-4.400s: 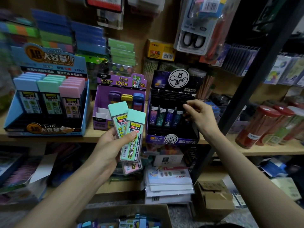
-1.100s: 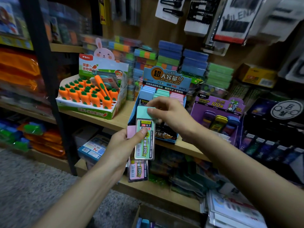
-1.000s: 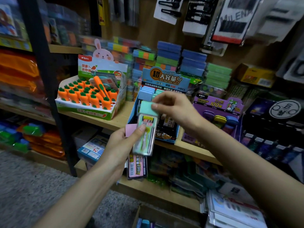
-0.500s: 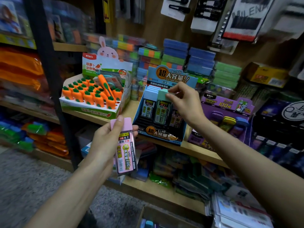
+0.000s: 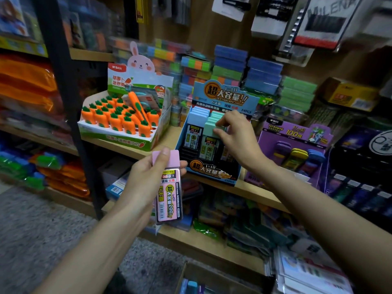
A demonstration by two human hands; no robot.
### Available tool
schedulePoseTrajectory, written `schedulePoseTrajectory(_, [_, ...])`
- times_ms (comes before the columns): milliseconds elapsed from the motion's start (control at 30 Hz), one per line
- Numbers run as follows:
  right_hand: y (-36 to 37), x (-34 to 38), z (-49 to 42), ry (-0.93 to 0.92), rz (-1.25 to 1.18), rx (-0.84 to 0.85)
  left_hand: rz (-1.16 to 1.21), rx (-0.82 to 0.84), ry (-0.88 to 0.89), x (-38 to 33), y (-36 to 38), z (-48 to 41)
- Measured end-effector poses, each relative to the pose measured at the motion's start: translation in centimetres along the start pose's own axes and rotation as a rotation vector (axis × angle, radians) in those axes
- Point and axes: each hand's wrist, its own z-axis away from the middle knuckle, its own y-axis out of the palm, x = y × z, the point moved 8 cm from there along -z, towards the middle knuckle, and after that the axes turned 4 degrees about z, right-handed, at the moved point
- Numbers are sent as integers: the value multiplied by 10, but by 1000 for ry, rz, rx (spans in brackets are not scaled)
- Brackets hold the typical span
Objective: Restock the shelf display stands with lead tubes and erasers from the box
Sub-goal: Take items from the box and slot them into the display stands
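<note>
Left hand [image 5: 146, 179], centre of frame: fingers wrapped round pink lead tube [image 5: 168, 198], thumb on pastel cap, label facing me. Right hand [image 5: 235, 136], right of centre: fingers pinching mint cap of green lead tube [image 5: 210, 134], seated in middle row of blue display stand [image 5: 224, 98] on shelf [image 5: 166, 142]. Tubes probably light, rigid plastic, glossy and slippery; best gripped across flat sides near cap. Pink tube: flat rectangular case, yellow-black print.

Dim, warm light. Light wooden shelf boards [image 5: 167, 139] in tiers, fronts running diagonally down toward right. Black metal upright [image 5: 70, 115] at left, between shelf bays. Brown wooden back panel [image 5: 199, 24] behind, carded packs [image 5: 231, 7] hanging on it. Grey speckled floor [image 5: 42, 225] at lower left.
</note>
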Motion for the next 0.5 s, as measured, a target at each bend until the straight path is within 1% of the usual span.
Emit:
schedulePoseTrajectory(100, [-3,3,2,-36,202,31,-17,16,16,2,4,0])
schedulePoseTrajectory(133, [-8,6,4,-50,230,25,-20,20,17,3,6,0])
schedulePoseTrajectory(167, [-13,9,8,-55,204,19,-21,23,13,4,8,0])
schedulePoseTrajectory(200, [-17,13,15,-31,93,31,-15,26,4,6,9,0])
schedulePoseTrajectory(233, [-18,16,24,29,-85,80,-4,31,-4,8,11,0])
schedulePoseTrajectory(300, [-11,28,49,160,-500,245,8,49,-4,11,17,-1])
schedulePoseTrajectory(333, [-8,35,61,195,-627,301,8,60,2,13,22,-2])
schedulePoseTrajectory(400, [-4,43,79,210,-691,350,11,81,18,14,31,-3])
schedulePoseTrajectory(500, [-5,41,90,263,-761,338,29,119,43,15,45,-4])
